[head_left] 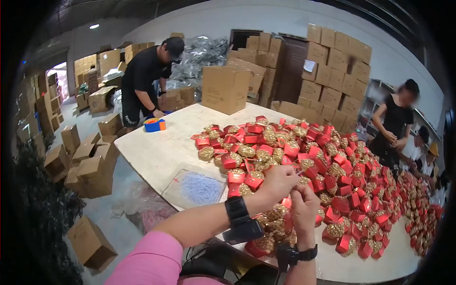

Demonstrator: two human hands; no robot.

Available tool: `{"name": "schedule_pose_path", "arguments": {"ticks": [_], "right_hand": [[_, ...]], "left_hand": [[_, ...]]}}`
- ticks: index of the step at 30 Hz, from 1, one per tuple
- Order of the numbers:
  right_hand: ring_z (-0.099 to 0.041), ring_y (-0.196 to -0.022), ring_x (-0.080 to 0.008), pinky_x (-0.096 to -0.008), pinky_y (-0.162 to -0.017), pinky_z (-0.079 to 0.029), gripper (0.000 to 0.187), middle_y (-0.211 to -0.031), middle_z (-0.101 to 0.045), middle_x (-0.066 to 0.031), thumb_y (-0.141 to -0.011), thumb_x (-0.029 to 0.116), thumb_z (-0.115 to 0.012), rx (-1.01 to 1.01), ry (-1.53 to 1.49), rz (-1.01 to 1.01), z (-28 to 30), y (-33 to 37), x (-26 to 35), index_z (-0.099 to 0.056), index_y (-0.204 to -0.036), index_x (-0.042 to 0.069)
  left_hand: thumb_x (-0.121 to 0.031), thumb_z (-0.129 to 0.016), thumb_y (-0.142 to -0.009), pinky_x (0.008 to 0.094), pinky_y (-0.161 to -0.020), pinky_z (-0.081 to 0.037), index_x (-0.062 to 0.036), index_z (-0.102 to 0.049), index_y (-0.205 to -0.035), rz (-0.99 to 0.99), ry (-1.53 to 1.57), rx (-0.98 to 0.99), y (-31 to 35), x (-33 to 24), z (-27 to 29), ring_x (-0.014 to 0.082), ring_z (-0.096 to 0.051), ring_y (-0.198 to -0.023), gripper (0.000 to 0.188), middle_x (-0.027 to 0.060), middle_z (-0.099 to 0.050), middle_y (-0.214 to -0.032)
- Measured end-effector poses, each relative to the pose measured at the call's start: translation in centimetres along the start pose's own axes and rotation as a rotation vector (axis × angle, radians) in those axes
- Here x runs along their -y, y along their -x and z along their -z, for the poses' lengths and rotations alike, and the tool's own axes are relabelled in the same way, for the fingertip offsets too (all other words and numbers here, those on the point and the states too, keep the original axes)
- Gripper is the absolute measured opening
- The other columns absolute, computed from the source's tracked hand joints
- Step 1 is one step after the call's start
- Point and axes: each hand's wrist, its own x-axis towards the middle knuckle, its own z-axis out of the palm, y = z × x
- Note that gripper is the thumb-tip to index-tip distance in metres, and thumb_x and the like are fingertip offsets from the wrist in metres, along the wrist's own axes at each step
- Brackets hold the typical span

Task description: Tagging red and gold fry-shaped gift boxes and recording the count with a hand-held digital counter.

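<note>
My left hand [276, 182] and my right hand [304, 203] are close together above the near edge of a large heap. Both have their fingers pinched, and whatever is between them is too small to make out. Under and around them lie red and gold ornaments [260, 156], each with a glittery gold ball and a shiny red block-like part. To the left of my hands, a shallow clear tray [172, 194] holds a loose pile of thin pale-blue plastic strips [202, 187].
The heap covers much of the white table [156, 145] and runs far right. A blue and orange tape dispenser [155, 125] and a cardboard box [225, 89] stand on it. One person [147, 78] bends at the far left corner; others [395, 118] stand right. Cartons [92, 171] litter the floor.
</note>
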Motion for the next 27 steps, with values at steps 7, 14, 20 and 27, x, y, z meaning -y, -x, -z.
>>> {"name": "schedule_pose_path", "arguments": {"ticks": [7,14,20,27], "right_hand": [[-0.044,-0.054,-0.0041,-0.0173,-0.049,-0.036,0.007,-0.064,-0.05,0.0025,-0.082,0.011,-0.055,0.07,-0.375,-0.158,0.8,-0.8,0.5,-0.051,-0.079,0.005],[-0.047,-0.066,-0.0049,-0.0197,-0.06,-0.039,0.006,-0.071,-0.05,0.0034,-0.083,0.007,-0.053,0.059,-0.318,-0.011,1.1,-2.5,1.8,-0.052,-0.08,0.003],[-0.04,-0.058,-0.0024,-0.0172,-0.05,-0.032,0.011,-0.065,-0.047,0.0041,-0.085,0.009,-0.05,0.07,-0.003,0.192,0.7,-4.6,6.8,-0.051,-0.076,0.002],[-0.05,-0.045,-0.0113,-0.0222,-0.038,-0.04,0.014,-0.065,-0.053,-0.0048,-0.088,0.015,-0.048,0.202,-0.333,-0.006,1.8,-8.4,10.1,-0.048,-0.078,0.005]], "left_hand": [[-0.014,-0.054,-0.083,0.0204,-0.043,-0.039,-0.0057,-0.053,-0.073,0.332,0.406,0.279,0.5,0.4,2.0,0.0068,-0.046,-0.048,0.013,-0.0007,-0.05,-0.061],[-0.023,-0.053,-0.086,0.0259,-0.066,-0.048,-0.0056,-0.054,-0.083,0.426,0.721,0.26,1.3,-1.6,2.6,0.0134,-0.057,-0.07,0.018,0.0031,-0.056,-0.075],[-0.025,-0.052,-0.086,0.0268,-0.072,-0.048,-0.006,-0.051,-0.088,0.289,0.815,0.298,0.7,-2.9,1.6,0.0143,-0.057,-0.076,0.019,0.0043,-0.055,-0.08],[-0.018,-0.053,-0.086,0.0266,-0.058,-0.048,-0.0045,-0.05,-0.087,0.103,0.837,0.482,-0.5,-4.9,0.9,0.0118,-0.051,-0.057,0.014,0.0035,-0.053,-0.073]]}}
